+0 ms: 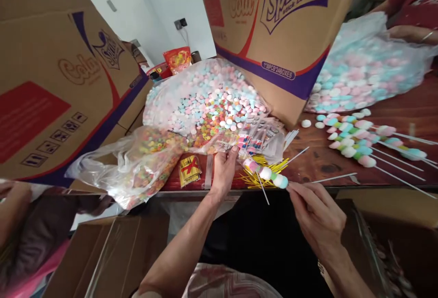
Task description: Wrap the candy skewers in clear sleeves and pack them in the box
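Note:
In my right hand (318, 213), pinched at its near end, is a marshmallow skewer (279, 180) with white, green and blue pieces in a row. Its far end points at a clear printed plastic bag (251, 164) and appears to be partly inside it. My left hand (225, 168) is closed, thumb against fingers, on the edge of that bag. More flat printed bags (263, 136) lie in a pile just beyond. Under the skewer are scattered yellow twist ties (253, 180). Finished-looking marshmallow skewers (356, 136) lie on the table at the right.
Two tall cardboard cartons (273, 38) stand on the table, the other carton (44, 106) at left. Between them are a big bag of marshmallows (178, 101) and a bag of colored rings (150, 165). Another person's arm (410, 33) is at a marshmallow bag (372, 70), far right.

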`<state>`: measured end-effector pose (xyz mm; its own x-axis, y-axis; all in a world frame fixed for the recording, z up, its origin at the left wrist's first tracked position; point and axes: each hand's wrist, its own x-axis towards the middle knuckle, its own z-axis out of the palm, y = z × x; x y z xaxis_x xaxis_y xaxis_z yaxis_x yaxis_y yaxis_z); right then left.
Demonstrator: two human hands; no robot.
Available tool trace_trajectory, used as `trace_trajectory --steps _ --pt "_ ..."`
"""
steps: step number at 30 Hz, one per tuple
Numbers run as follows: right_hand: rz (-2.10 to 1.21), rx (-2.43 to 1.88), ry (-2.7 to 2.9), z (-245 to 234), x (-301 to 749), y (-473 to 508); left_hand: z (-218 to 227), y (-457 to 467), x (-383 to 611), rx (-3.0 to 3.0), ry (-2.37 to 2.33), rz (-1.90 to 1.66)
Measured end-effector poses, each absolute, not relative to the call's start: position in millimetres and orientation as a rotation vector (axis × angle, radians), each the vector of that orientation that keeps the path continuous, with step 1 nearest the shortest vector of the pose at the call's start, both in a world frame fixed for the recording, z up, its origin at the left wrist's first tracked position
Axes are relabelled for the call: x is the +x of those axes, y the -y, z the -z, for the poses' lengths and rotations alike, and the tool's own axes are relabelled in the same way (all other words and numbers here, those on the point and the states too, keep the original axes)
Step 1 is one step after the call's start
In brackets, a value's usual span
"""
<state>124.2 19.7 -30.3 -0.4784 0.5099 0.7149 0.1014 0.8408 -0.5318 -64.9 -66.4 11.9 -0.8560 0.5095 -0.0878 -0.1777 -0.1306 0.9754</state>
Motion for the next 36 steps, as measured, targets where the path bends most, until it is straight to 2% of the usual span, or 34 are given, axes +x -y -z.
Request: trace_trajectory --steps 5,15,19,28,36 --pt "-0.579 -0.531 2.087 30 110 -2 -11 67 -59 0.309 -1.639 -2.064" --pt "-0.321 -0.674 2.21 24 89 25 -4 55 -46 0.288 -1.296 -2.097" --pt "-0.569 -0.686 2.152 21 71 35 0 60 -44 0.217 -1.265 -2.123" --pt "-1.477 -0.819 1.91 24 62 39 -4 83 -69 0.106 -0.996 -2.12" --pt "-1.405 -0.789 1.984 15 35 39 -4 89 -68 0.264 -1.048 -2.065"
